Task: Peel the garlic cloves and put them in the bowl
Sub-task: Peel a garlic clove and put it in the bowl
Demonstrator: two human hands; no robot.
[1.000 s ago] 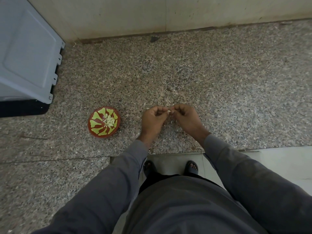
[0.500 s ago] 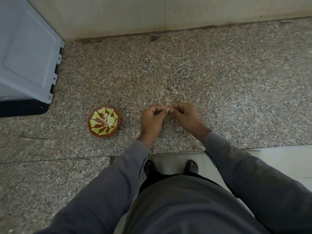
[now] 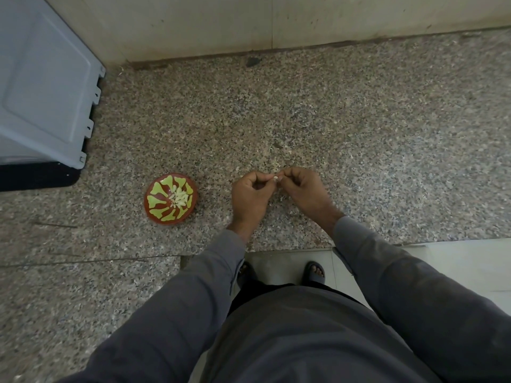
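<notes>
Hardly anything has moved: both hands, left hand (image 3: 250,197) and right hand (image 3: 302,190), still pinch the garlic clove (image 3: 275,177) with curled fingertips; the bowl (image 3: 170,199) sits nearer the left.

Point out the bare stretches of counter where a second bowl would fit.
Free: the wide granite right of the right hand, out to the wall; the strip between the bowl and the wall; the counter in front of the bowl. Crowded: the hands, left hand included, work a garlic clove over scattered skins; the grey appliance fills the far left corner.
</notes>
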